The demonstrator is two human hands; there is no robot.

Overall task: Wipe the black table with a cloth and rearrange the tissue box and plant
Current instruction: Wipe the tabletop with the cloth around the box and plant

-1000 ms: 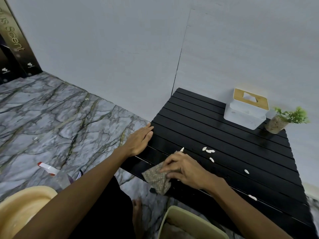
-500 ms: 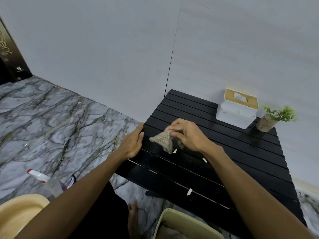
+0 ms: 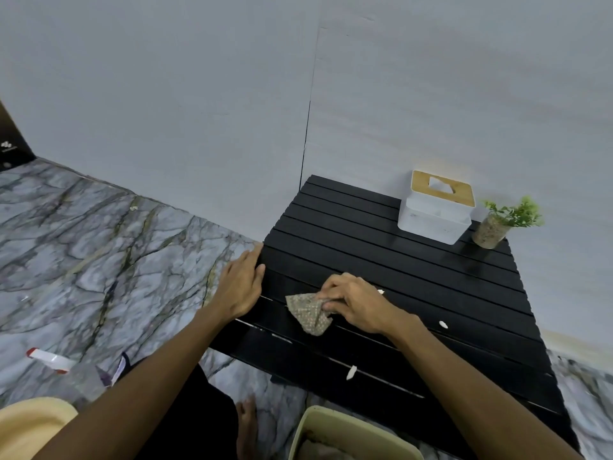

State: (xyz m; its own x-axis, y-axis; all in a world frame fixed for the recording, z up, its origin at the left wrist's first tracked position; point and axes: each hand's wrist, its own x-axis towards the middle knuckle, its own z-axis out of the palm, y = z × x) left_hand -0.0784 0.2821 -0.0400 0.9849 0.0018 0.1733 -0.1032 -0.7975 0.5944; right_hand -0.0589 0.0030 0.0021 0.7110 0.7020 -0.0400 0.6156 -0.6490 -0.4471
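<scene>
A black slatted table [image 3: 365, 240] stands against the grey wall. My right hand [image 3: 356, 302] pinches a speckled brown cloth [image 3: 310, 313] and holds it down on the slats near the table's left side. My left hand [image 3: 240, 285] rests flat on the table's left edge with straight fingers. A white tissue box [image 3: 434, 214] with a wooden lid sits at the far right of the table. Right of it stands a small green plant [image 3: 497, 224] in a speckled pot. Small white crumbs [image 3: 351, 372] lie scattered on the near slats.
A pale green bin [image 3: 351, 433] stands below the table's near edge. On the marble floor [image 3: 99, 260] at left lie a spray bottle [image 3: 56, 360] and a yellow basin [image 3: 30, 423]. My bare foot [image 3: 247, 423] shows beside the bin.
My right hand carried the cloth from the near left corner up off the table, then set it back down on the slats. Several crumbs were swept nearer. My left hand stayed on the edge.
</scene>
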